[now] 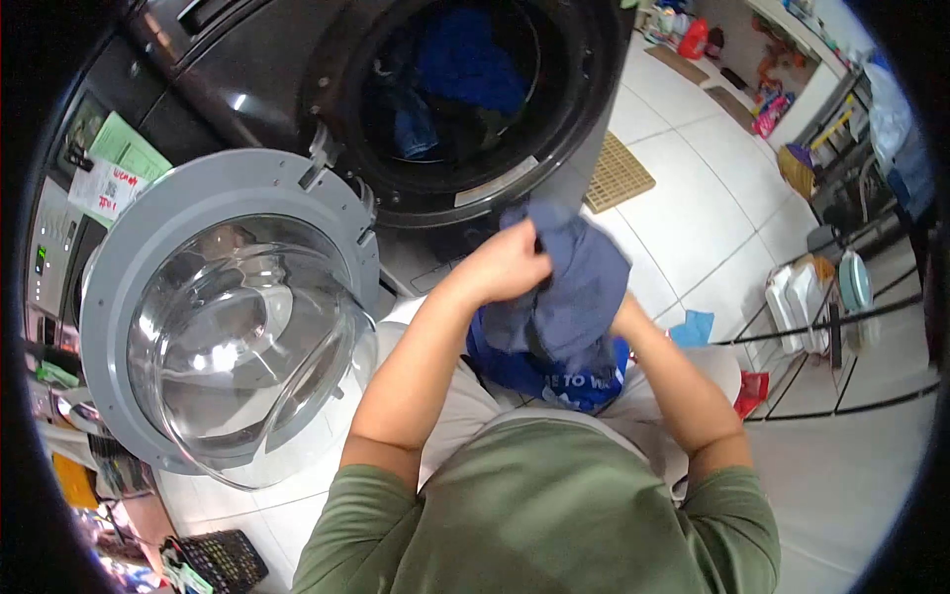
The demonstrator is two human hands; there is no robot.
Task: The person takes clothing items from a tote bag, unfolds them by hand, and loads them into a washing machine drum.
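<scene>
My left hand is closed on a dark blue-grey cloth garment, bunched and slightly blurred, its exact kind unclear. At the garment's right edge is my right hand, its fingers hidden behind the fabric. Below the garment, between my knees, a blue bag with white lettering shows in part. In front of me stands a dark front-loading washing machine. Blue clothes and a piece that looks like denim lie inside its drum.
The machine's round glass door hangs open on the left. A beige mat lies on the white tile floor. At right is a black wire rack with white containers. A black basket sits lower left.
</scene>
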